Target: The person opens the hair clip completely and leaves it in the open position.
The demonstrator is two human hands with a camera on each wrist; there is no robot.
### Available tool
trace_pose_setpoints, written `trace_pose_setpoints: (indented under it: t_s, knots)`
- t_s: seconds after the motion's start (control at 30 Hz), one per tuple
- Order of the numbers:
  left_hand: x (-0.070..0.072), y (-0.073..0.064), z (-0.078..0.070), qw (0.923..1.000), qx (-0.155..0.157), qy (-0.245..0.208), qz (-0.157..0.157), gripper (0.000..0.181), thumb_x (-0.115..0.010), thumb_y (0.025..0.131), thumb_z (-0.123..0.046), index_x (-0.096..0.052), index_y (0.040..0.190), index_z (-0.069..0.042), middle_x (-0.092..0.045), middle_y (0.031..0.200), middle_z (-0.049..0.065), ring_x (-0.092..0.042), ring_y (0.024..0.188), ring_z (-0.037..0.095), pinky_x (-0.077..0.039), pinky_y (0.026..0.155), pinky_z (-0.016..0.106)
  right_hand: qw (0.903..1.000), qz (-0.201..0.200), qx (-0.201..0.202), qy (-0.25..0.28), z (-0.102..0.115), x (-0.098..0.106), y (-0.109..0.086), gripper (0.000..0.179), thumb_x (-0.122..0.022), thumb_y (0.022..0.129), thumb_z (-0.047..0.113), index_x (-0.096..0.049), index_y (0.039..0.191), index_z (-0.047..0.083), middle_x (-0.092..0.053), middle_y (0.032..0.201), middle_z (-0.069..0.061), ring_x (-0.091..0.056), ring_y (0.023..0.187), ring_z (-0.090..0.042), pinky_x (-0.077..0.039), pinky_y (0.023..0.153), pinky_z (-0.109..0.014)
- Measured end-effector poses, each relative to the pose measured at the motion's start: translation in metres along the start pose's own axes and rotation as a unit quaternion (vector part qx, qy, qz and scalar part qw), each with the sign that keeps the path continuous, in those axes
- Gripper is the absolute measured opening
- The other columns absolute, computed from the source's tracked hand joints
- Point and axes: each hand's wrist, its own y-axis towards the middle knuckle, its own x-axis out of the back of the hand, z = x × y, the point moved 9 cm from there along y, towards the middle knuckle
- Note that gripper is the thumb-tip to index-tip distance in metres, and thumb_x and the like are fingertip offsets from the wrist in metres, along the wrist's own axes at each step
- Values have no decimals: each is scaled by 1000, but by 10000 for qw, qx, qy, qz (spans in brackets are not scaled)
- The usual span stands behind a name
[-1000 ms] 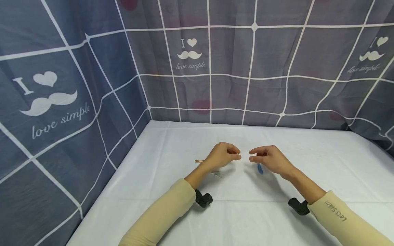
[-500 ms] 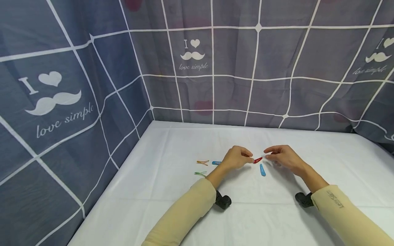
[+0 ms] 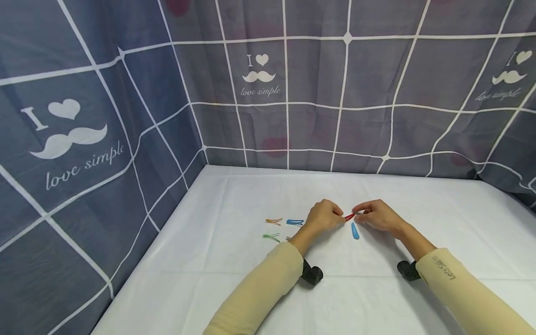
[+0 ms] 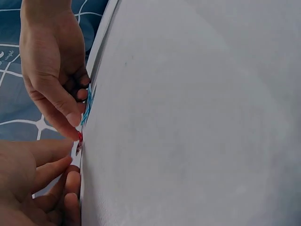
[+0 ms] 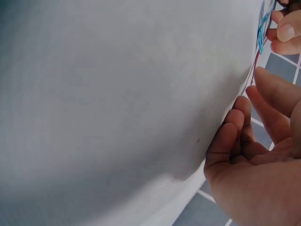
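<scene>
A red hair clip (image 3: 349, 217) spans the small gap between my hands at the middle of the table. My left hand (image 3: 323, 217) pinches its left end with thumb and fingers. At the other end, the thumb and forefinger of my right hand (image 3: 378, 217) grip it. Both hands also show in the left wrist view, the red clip between their fingertips. A slim blue hair clip (image 3: 355, 231) lies just in front of the right fingertips.
Left of my left hand lie an orange clip (image 3: 274, 221), a second blue clip (image 3: 295, 222) and a green clip (image 3: 271, 237), their arms spread apart. Another small clip is partly hidden by the left wrist. A grey checked curtain (image 3: 314, 125) borders the white table (image 3: 234, 195).
The left hand has moved right and brought the red clip to the middle. The right hand, apart from it half a second ago, has closed in and taken its right end.
</scene>
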Motion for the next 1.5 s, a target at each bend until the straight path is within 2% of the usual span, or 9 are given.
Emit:
trace_pose_setpoints:
  t_s: [0.2, 0.53, 0.8, 1.07, 1.5]
  knots:
    - [0, -1, 0, 9997, -17, 250, -44, 11, -77, 85, -20, -79, 94, -15, -71, 84, -10, -61, 79, 7, -47, 71, 23, 9998, -142, 91, -87, 3, -1, 0, 25, -69, 86, 5, -69, 108, -7, -50, 71, -1, -42, 70, -18, -34, 61, -29]
    - [-3, -2, -2, 9995, -108, 300, 14, 7, -76, 84, -15, -79, 90, -17, -70, 81, -12, -57, 73, 4, -44, 65, 22, 9996, -173, 153, -136, 4, -3, -1, 17, -70, 82, 1, -72, 99, -4, -51, 69, -1, -42, 71, -19, -34, 62, -30]
    - [-3, 0, -2, 9982, -98, 597, -38, 16, -75, 84, -16, -78, 100, -17, -69, 88, -10, -60, 79, 6, -46, 69, 22, 9997, -131, 195, -46, 4, -5, -1, 14, -69, 82, -2, -72, 96, -4, -55, 71, -2, -43, 72, -19, -34, 63, -29]
    - [-4, 0, -4, 9975, -76, 707, 10, 9, -75, 86, -18, -79, 95, -17, -68, 83, -11, -58, 76, 6, -45, 67, 23, 9996, -175, 211, -80, 5, -4, -1, 11, -67, 82, -3, -71, 93, -4, -56, 69, -2, -44, 70, -19, -35, 63, -30]
    - [-4, -1, -5, 9971, -264, 719, -30, 6, -74, 87, -17, -79, 89, -18, -66, 78, -12, -56, 73, 5, -43, 64, 22, 9998, -120, 161, -35, 5, -5, -4, 4, -68, 84, -2, -69, 88, -3, -58, 73, -3, -46, 71, -18, -36, 65, -30]
